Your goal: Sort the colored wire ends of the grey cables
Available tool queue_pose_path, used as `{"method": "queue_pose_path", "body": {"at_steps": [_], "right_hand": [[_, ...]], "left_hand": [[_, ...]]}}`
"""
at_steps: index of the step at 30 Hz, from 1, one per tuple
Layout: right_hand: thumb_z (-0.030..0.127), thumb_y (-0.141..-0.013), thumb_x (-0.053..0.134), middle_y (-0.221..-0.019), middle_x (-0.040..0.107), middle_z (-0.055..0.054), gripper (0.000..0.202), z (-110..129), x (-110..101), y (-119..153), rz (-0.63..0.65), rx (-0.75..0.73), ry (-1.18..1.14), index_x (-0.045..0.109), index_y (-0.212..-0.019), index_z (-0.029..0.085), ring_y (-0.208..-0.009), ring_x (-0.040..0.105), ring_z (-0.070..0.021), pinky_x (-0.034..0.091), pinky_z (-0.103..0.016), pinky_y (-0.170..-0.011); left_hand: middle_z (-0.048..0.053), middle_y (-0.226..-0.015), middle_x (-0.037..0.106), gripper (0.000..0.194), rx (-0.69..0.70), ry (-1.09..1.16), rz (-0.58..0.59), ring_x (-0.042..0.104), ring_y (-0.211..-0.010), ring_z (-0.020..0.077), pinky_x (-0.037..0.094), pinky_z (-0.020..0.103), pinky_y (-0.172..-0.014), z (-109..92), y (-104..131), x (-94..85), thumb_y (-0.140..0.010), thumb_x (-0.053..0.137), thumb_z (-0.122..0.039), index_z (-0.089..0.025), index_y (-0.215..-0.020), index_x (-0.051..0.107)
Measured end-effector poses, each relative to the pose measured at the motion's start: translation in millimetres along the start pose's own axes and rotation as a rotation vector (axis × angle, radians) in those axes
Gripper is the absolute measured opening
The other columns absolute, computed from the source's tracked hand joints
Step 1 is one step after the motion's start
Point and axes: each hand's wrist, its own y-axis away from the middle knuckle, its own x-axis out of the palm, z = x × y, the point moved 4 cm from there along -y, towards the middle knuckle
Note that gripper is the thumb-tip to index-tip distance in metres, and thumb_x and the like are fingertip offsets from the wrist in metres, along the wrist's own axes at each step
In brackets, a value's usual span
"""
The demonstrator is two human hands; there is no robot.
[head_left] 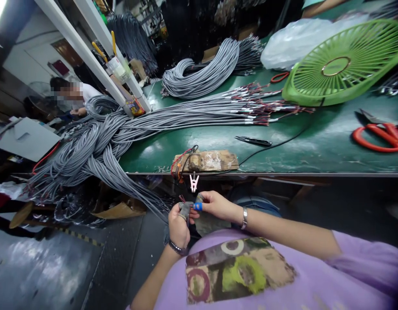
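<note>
My left hand (179, 226), grey wrapping on its thumb and a dark bracelet at the wrist, is closed around the end of a grey cable. Thin reddish wires (182, 199) stick up past its thumb. Close against it, my right hand (213, 204) is pinched shut, with blue tape on one finger and a silver band at the wrist. What sits between its fingertips is too small to make out. Just above both hands, a small pale clip (194, 183) hangs at the bench edge from a worn wooden block (218, 160) with red and black leads.
Bundled grey cables (186, 114) lie across the green bench (186, 140) and droop off its left end. Black snips (253, 141), red-handled scissors (380, 135), a green fan guard (344, 64) and a white plastic bag (296, 43) are on it. Another person (74, 94) sits beyond the left post.
</note>
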Motion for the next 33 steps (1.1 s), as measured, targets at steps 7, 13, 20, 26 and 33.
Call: {"method": "queue_pose_path", "body": {"at_steps": [7, 13, 20, 26, 33], "right_hand": [[0.051, -0.065, 0.073, -0.069, 0.056, 0.002, 0.042, 5.8, -4.7, 6.0, 0.009, 0.042, -0.087, 0.057, -0.079, 0.015, -0.06, 0.047, -0.0099, 0.037, -0.023, -0.054], [0.047, -0.064, 0.075, -0.059, 0.056, 0.002, 0.036, 11.9, 6.2, 2.9, -0.008, -0.007, 0.01, 0.055, -0.069, 0.017, -0.056, 0.05, -0.0111, 0.04, -0.024, -0.055], [0.048, -0.057, 0.078, -0.063, 0.058, 0.002, 0.04, -2.7, -1.4, 2.3, -0.032, 0.039, -0.172, 0.061, -0.068, 0.015, -0.059, 0.05, -0.01, 0.041, -0.025, -0.06], [0.05, -0.056, 0.078, -0.057, 0.056, 0.003, 0.042, -9.3, -1.7, -0.1, -0.041, 0.095, -0.16, 0.057, -0.064, 0.015, -0.054, 0.046, -0.0087, 0.037, -0.024, -0.054], [0.05, -0.061, 0.074, -0.055, 0.051, 0.004, 0.039, 10.0, -6.6, -1.3, -0.128, -0.01, 0.035, 0.054, -0.063, 0.017, -0.052, 0.041, -0.0085, 0.034, -0.023, -0.05]], "left_hand": [[0.0, -0.052, 0.063, 0.02, 0.001, -0.112, 0.018, 0.054, -0.039, 0.0077, 0.026, 0.017, -0.038, -0.4, 3.6, 4.5, -0.07, 0.067, -0.032, -0.015, -0.067, 0.057], [0.0, -0.05, 0.061, 0.02, -0.006, -0.2, 0.062, 0.053, -0.039, 0.0093, 0.029, 0.018, -0.038, 0.8, 7.2, 13.5, -0.069, 0.067, -0.034, -0.015, -0.071, 0.061], [0.002, -0.055, 0.064, 0.028, -0.026, -0.118, 0.058, 0.056, -0.042, 0.0089, 0.03, 0.018, -0.039, 6.3, 7.2, 11.0, -0.07, 0.067, -0.041, -0.016, -0.065, 0.057], [0.005, -0.058, 0.067, 0.03, -0.09, -0.167, 0.174, 0.06, -0.045, 0.0119, 0.035, 0.019, -0.042, 9.5, 8.0, 14.7, -0.071, 0.066, -0.044, -0.014, -0.069, 0.061], [0.004, -0.052, 0.065, 0.023, -0.139, -0.308, 0.301, 0.058, -0.043, 0.0114, 0.035, 0.02, -0.042, 14.6, 13.2, 18.2, -0.072, 0.066, -0.034, -0.015, -0.06, 0.06]]}}
